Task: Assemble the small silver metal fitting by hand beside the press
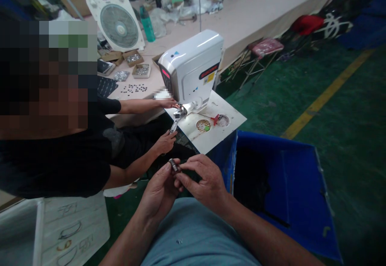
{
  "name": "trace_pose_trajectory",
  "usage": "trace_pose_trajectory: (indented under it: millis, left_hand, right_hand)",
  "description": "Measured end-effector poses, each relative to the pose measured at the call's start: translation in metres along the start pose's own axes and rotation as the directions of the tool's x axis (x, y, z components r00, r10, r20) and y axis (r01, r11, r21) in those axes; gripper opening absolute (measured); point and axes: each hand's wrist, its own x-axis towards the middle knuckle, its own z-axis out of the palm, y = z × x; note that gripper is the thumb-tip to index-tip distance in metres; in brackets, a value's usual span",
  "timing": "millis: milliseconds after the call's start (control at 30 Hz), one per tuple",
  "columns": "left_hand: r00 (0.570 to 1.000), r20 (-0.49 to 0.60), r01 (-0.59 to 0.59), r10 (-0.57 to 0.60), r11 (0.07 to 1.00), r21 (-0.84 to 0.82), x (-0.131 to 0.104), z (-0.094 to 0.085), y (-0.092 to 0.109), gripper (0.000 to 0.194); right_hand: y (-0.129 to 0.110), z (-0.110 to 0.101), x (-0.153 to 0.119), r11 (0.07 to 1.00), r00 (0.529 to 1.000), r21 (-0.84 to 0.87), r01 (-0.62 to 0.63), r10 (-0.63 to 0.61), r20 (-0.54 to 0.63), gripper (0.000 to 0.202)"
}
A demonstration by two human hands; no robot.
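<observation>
A small dark metal cylinder [173, 164], stepped along its length, is held up in front of my body. My left hand [159, 191] is closed around it, thumb and fingers on its side. From the right, my right hand [203, 177] pinches at its lower end with thumb and forefinger. Beyond my hands, a co-worker's hand [167, 141] grips an adjustable wrench [175, 122] whose jaws are at the base of a white machine [193, 65]. The co-worker's other hand [169, 103] reaches to the same spot.
The machine's white plate [208, 141] has round recesses with brass-coloured parts [203, 126]. A blue bin [301, 177] stands to my right, a white container [75, 226] at lower left. A fan [120, 23], a green bottle [147, 24] and small boxes [141, 71] are on the long table.
</observation>
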Motion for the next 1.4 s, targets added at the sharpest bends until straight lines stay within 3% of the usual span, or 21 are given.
trace_pose_trajectory:
  millis: [267,633,833,1033,1167,1400]
  left_hand:
    - [0.998,0.022,-0.059,0.058,0.997,0.055,0.000,-0.004,-0.012,0.038]
    - [0.989,0.009,-0.142,0.144,0.962,0.232,0.001,-0.005,-0.020,0.042]
    - [0.952,0.084,-0.301,0.294,0.854,0.425,-0.003,-0.005,-0.021,0.034]
    - [0.892,0.129,-0.423,0.433,0.701,0.574,-0.011,0.006,-0.015,0.026]
    - [0.873,0.168,-0.456,0.457,0.646,0.612,-0.013,0.009,-0.014,0.022]
    - [0.877,0.173,-0.449,0.447,0.639,0.625,-0.011,0.006,-0.013,0.021]
  right_hand:
    - [-0.003,-0.005,-0.007,0.998,0.999,0.056,-0.033,0.033,0.003,0.012]
    - [-0.012,-0.013,-0.015,0.973,0.977,0.095,-0.211,0.212,0.002,0.006]
    - [-0.014,-0.014,-0.016,0.967,0.973,0.112,-0.230,0.229,0.017,0.007]
    - [-0.010,-0.013,-0.019,0.958,0.966,0.122,-0.259,0.256,0.042,0.006]
    - [-0.008,-0.012,-0.020,0.951,0.961,0.142,-0.273,0.266,0.068,0.008]
    - [-0.007,-0.011,-0.019,0.945,0.959,0.170,-0.279,0.267,0.092,0.011]
